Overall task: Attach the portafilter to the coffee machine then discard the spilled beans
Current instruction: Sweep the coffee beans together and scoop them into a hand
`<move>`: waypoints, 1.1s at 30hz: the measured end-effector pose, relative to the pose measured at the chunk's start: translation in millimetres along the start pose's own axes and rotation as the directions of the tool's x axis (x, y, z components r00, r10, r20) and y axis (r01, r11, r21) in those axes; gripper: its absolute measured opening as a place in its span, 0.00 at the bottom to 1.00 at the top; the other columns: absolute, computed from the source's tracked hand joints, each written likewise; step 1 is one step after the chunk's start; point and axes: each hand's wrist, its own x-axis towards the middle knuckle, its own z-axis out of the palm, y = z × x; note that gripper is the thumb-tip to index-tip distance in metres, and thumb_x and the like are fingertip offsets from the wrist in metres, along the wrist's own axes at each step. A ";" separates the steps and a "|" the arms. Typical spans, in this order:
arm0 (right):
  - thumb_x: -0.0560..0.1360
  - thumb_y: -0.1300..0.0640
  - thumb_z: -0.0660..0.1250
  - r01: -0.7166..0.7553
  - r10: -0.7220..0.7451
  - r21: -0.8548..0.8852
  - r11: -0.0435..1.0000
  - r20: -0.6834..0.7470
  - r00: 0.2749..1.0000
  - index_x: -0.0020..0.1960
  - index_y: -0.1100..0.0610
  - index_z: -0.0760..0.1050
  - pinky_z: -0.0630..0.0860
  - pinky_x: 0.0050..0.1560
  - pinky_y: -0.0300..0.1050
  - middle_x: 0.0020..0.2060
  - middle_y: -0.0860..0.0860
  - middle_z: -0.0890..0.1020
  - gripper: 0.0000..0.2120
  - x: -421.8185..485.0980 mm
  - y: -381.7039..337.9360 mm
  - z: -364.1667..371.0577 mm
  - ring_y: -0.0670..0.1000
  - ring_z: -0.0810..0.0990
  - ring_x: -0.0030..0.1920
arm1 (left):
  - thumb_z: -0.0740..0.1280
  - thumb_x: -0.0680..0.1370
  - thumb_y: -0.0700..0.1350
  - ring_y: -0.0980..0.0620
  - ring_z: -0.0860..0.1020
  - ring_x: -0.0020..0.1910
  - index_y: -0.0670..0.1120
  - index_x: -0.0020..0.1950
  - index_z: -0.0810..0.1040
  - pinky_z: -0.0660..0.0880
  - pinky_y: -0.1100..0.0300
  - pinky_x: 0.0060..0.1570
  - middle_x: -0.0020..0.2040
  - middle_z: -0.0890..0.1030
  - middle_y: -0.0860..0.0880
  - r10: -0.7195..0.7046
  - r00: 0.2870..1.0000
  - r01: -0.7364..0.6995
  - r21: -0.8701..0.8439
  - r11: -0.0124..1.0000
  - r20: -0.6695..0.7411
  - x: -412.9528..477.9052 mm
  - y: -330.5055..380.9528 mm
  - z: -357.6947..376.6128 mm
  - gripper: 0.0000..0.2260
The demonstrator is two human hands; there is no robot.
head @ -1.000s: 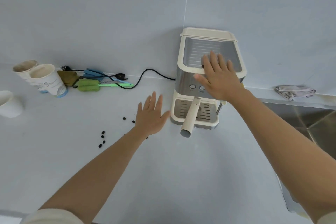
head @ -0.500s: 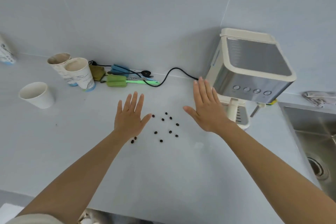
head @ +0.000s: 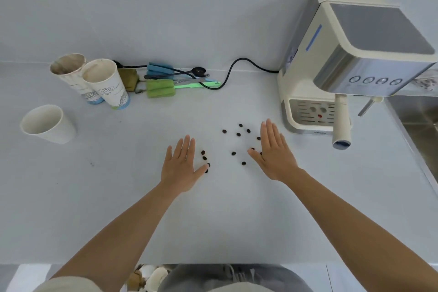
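The cream and steel coffee machine stands at the right of the white counter. The portafilter sits under its brew head, cream handle pointing toward me. Several dark coffee beans lie scattered on the counter left of the machine. My left hand rests flat and open left of the beans, its thumb touching a few of them. On the right side of the beans lies my right hand, flat and open, with a few beans at its fingers. Neither hand holds anything.
Two used paper cups and a white cup stand at the left. Green and blue brushes, a black scoop and the machine's power cord lie along the wall. A steel sink is at the right edge. A waste bin shows below the counter.
My right hand left the top of the machine and came down to the counter beside the beans. Both hands now flank the beans, and my view has shifted left.
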 end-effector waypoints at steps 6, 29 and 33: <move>0.78 0.41 0.45 -0.079 0.084 -0.045 0.996 0.140 0.987 0.71 0.62 0.30 0.39 0.73 0.51 0.73 0.57 0.35 0.36 2.2 14.7 27.6 0.55 0.34 0.73 | 0.48 0.76 0.65 0.52 0.36 0.75 0.43 0.74 0.33 0.37 0.50 0.73 0.76 0.34 0.48 -0.007 0.998 0.010 -0.053 0.999 0.059 -1.6 8.6 19.3 0.39; 0.57 0.31 0.15 0.035 -0.011 -0.131 0.991 0.180 0.984 0.65 0.55 0.25 0.34 0.71 0.52 0.69 0.51 0.29 0.44 53.2 30.9 45.4 0.51 0.31 0.72 | 0.43 0.79 0.61 0.51 0.38 0.76 0.41 0.75 0.37 0.36 0.50 0.73 0.77 0.37 0.46 0.105 0.994 -0.106 0.030 0.994 0.026 63.3 52.9 11.5 0.33; 0.53 0.33 0.10 0.126 -0.103 -0.135 0.983 0.167 0.981 0.66 0.54 0.24 0.33 0.70 0.52 0.66 0.52 0.28 0.46 54.0 16.5 53.5 0.50 0.27 0.67 | 0.43 0.79 0.61 0.50 0.38 0.76 0.42 0.73 0.33 0.36 0.51 0.73 0.77 0.36 0.47 0.207 0.978 -0.206 0.043 0.978 -0.028 65.1 54.9 15.8 0.33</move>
